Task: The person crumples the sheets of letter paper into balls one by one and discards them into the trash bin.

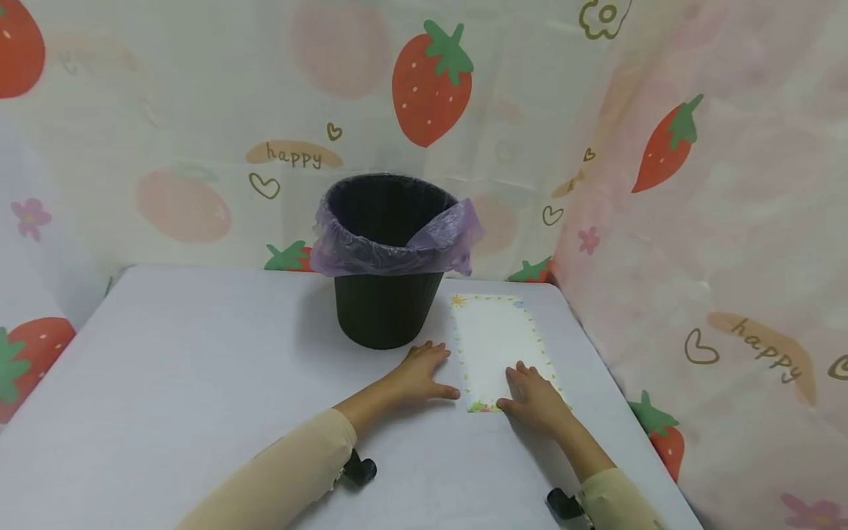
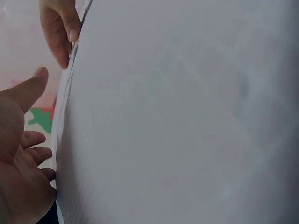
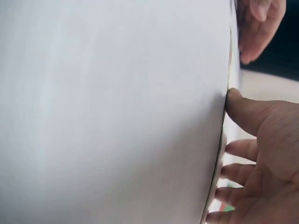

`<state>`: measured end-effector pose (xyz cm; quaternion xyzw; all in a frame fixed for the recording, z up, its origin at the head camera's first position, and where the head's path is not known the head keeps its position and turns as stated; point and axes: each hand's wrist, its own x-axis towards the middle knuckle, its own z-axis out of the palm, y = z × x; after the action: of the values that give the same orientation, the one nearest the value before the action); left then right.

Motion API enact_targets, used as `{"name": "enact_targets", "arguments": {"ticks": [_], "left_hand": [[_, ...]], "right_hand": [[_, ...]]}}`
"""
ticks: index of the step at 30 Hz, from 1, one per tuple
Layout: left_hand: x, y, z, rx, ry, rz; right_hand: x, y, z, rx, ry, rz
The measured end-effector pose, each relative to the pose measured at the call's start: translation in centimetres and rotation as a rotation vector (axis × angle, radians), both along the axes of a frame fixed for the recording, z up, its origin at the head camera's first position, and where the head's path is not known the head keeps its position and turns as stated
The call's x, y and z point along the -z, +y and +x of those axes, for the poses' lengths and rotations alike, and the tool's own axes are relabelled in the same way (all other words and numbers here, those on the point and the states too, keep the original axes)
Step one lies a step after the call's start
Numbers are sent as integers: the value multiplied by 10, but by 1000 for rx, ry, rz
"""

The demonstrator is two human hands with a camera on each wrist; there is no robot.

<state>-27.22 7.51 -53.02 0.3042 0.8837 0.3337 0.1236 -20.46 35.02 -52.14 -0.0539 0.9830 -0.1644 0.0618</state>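
Observation:
A white sheet of paper [image 1: 493, 335] with a small coloured patterned border lies flat on the table's right side. My right hand [image 1: 535, 401] rests over its lower right part, fingers spread, the thumb at the bottom edge. Just left of the sheet, my left hand [image 1: 417, 377] has its fingers apart and holds nothing; its fingertips are near the base of the black bin. In the left wrist view my left hand [image 2: 21, 144] shows spread fingers. The right wrist view shows my right hand [image 3: 275, 149] low at the surface, thumb and fingers apart.
The black bin [image 1: 387, 313] stands upright behind my left hand, lined with a purple plastic bag [image 1: 384, 258] folded over its rim. A white-covered table [image 1: 199, 383] bears everything. Strawberry-print curtains [image 1: 218, 96] hang behind and along the right edge.

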Motion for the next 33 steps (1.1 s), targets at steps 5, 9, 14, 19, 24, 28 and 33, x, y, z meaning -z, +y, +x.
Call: {"name": "enact_targets", "arguments": {"ticks": [5, 9, 14, 19, 24, 28, 33], "left_hand": [[4, -1, 3, 22, 58, -37], [8, -2, 6, 31, 80, -52], [8, -4, 9, 47, 101, -96], [6, -6, 10, 63, 119, -140], [3, -8, 11, 95, 124, -191], [0, -12, 13, 130, 114, -247], [-3, -19, 17, 169, 108, -300]], "right_hand": [[-4, -22, 10, 1, 33, 58], [-6, -35, 15, -6, 62, 104], [-10, -47, 21, -15, 66, 137], [-17, -48, 24, -12, 48, 132], [-27, -28, 20, 68, -35, -110], [-29, -2, 5, 71, -48, -298], [-21, 25, -26, 52, 3, -403]]}}
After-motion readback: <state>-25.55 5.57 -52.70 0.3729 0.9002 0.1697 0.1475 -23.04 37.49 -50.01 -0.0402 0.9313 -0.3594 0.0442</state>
